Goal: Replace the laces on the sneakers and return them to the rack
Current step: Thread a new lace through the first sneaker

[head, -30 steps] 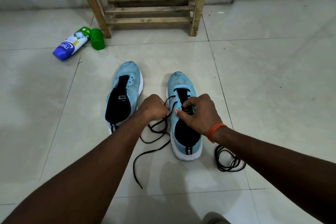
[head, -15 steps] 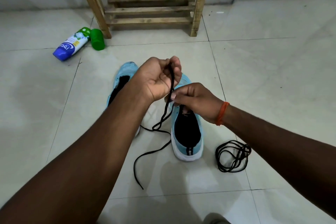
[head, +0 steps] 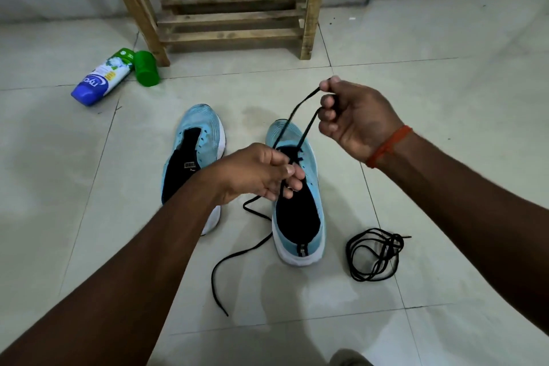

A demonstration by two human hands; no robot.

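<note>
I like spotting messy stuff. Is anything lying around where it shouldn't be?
Yes. A bottle lies on its side on the floor beside the rack leg, and its green cap seems to be off, next to it.

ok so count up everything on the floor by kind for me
sneakers: 2
black laces: 2
spray bottle: 1
green cap: 1
wooden rack: 1
total: 7
</note>
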